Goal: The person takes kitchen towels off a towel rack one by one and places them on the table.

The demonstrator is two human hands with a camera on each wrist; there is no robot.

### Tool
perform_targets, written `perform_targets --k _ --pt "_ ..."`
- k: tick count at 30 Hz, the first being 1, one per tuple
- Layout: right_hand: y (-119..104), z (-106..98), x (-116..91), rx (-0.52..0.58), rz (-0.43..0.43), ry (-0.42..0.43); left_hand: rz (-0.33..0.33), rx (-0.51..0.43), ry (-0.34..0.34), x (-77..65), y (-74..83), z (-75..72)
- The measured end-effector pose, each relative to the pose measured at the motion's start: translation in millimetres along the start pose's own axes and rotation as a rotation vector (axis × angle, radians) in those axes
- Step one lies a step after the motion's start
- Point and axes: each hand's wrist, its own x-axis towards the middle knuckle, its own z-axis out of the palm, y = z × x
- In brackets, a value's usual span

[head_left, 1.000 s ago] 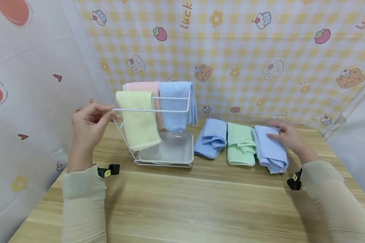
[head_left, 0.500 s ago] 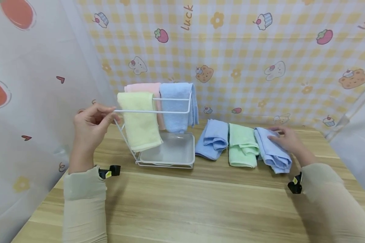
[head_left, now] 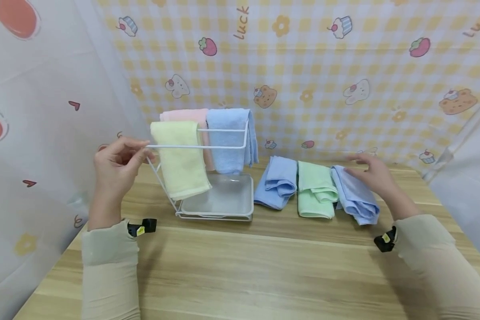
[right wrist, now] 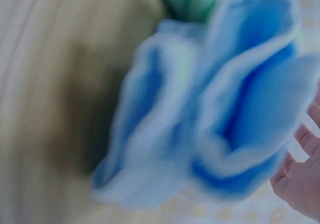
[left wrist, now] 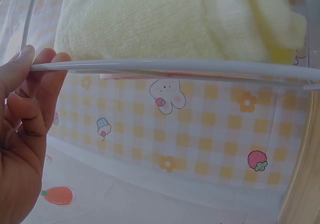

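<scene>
In the head view my left hand [head_left: 118,171] pinches the front left corner of a white wire towel rack [head_left: 196,146]. The left wrist view shows its thumb and fingers around the rack's bar [left wrist: 150,65]. A yellow towel [head_left: 184,164] hangs on the rack's left side, with a pink towel [head_left: 188,116] and a blue towel [head_left: 228,146] behind it. My right hand [head_left: 374,175] is at the upper right edge of a folded blue towel [head_left: 356,195], fingers extended and thumb apart. In the blurred right wrist view its fingers [right wrist: 306,139] show beside the towel's folds.
A grey tray [head_left: 246,200] sits in the rack's base. Right of it lie a folded blue towel [head_left: 280,180] and a folded green towel [head_left: 316,186] in a row on the wooden table [head_left: 256,266]. A patterned curtain [head_left: 304,120] stands behind.
My right hand has shifted up and back over the rightmost blue towel, its fingers extending beyond the towel. My left hand keeps its grip on the rack.
</scene>
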Motion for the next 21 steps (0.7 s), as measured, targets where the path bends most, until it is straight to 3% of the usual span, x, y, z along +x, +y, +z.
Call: perform_targets --k 14,21 --pt "-110 14 26 0.104 -0.165 -0.018 -0.071 0.076 -0.020 -1.8 4.7 -1.2" --pt "-165 26 34 0.130 -0.319 0.005 -0.106 0.125 -0.037 -4.0 5.9 -0.9"
